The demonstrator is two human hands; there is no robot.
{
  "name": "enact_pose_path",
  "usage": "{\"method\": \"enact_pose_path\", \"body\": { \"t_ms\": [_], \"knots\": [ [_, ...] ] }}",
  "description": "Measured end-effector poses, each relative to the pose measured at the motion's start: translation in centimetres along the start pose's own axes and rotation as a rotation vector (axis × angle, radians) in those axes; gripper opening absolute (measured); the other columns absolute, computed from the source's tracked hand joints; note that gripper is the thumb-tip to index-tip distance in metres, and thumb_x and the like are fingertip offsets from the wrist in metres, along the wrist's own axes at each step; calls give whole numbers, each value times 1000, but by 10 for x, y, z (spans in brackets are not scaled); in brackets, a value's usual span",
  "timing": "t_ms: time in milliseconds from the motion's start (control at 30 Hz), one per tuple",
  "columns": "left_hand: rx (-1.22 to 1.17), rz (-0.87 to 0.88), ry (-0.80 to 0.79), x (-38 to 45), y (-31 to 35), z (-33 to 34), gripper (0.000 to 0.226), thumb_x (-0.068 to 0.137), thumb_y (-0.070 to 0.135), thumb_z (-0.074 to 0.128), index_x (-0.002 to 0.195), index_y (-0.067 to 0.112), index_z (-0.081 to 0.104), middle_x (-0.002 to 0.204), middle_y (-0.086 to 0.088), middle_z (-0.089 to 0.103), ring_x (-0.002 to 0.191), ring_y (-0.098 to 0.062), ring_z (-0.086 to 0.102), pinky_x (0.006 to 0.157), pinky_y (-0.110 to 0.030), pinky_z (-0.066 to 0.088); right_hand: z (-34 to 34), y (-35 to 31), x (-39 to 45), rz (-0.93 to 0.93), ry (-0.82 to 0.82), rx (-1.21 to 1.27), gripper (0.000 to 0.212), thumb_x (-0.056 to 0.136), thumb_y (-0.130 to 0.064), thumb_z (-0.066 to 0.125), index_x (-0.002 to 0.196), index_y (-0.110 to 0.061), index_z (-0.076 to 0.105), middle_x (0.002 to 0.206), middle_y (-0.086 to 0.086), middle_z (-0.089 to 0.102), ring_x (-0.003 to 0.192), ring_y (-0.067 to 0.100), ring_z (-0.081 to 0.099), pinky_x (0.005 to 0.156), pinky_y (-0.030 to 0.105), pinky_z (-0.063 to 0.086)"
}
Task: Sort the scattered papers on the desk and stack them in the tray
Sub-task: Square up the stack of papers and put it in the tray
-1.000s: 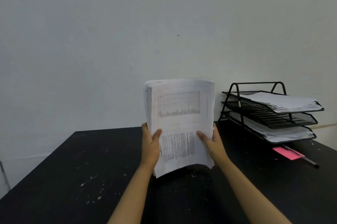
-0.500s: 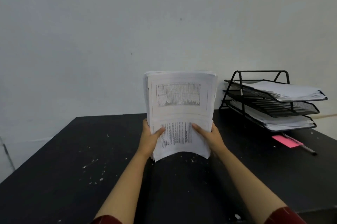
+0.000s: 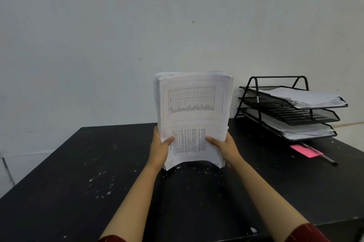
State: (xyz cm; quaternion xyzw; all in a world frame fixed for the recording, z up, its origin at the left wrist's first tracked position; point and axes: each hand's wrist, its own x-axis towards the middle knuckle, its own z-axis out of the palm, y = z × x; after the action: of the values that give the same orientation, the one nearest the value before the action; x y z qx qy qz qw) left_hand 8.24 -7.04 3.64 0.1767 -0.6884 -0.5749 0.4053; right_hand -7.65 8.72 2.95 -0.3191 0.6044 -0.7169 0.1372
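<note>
Pale, unmarked wall [image 3: 98, 44] filled the upper half of the head view; below it a black desk [image 3: 59, 192], its top flecked with small white specks. Both forearms reached forward from dark red sleeves [image 3: 309, 233].

Paper stack [image 3: 194, 115]: thick, held upright over the middle of the desk, printed face toward the camera, with a chart on the upper half and columns of text on the lower. Bottom edge bowed upward in the centre; whether the lower corners touched the desk could not be told from this angle. Left hand [image 3: 159, 151] gripped the stack's lower left edge, thumb across the front sheet, fingers hidden behind the paper. Right hand [image 3: 226, 149] gripped the lower right edge the same way, thumb on the front, fingers out of sight behind.

Tray [image 3: 303, 117]: black wire, three tiers, standing at the back right of the desk, well apart from the stack. Top and bottom tiers each carried white sheets; middle tier showed bare mesh. Just in front of the tray lay a pink note [image 3: 305, 151] with a dark pen [image 3: 323, 158] beside it.
</note>
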Motion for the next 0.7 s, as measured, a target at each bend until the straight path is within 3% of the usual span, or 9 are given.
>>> {"method": "enact_pose_path", "body": {
  "t_ms": [100,233,333,433,567,700],
  "knots": [
    [4,-7,-20,5,1,-2,59,92,10,58,142,25,31,126,11,51,115,-9,49,98,-30,39,-1,2,2,-2,-6,4,45,76,-22,79,110,-38,53,108,-11,66,96,7,64,62,15,54],
    [23,-46,-40,-3,-18,-3,52,92,11,60,134,27,33,122,9,54,117,-13,52,95,-28,43,-3,20,-4,21,5,9,51,77,-26,78,122,-30,54,111,-9,67,99,9,66,68,19,56],
    [47,-69,-47,-7,-27,-4,56,92,14,60,137,24,29,124,7,53,118,-14,51,101,-34,43,-3,19,-5,18,-2,10,49,78,-28,77,121,-31,54,111,-9,68,97,7,67,69,19,56],
    [67,-80,-43,-8,-30,-3,57,92,15,60,138,24,27,128,7,51,117,-14,50,103,-37,42,-4,23,-8,46,-34,4,55,80,-34,75,128,-28,51,116,-6,67,104,13,66,82,29,57],
    [76,-69,-37,-8,-27,0,55,93,14,59,137,22,27,128,6,50,115,-12,49,98,-30,41,-3,30,-11,14,-13,-26,54,82,-38,72,130,-28,49,120,-6,65,109,14,63,92,36,54],
    [100,-63,-23,-10,-28,0,54,93,15,58,137,21,26,125,8,50,113,-11,50,95,-27,40,0,29,-14,-16,1,-31,45,84,-37,70,125,-35,50,120,-9,64,110,11,62,93,34,53]
  ]
}}
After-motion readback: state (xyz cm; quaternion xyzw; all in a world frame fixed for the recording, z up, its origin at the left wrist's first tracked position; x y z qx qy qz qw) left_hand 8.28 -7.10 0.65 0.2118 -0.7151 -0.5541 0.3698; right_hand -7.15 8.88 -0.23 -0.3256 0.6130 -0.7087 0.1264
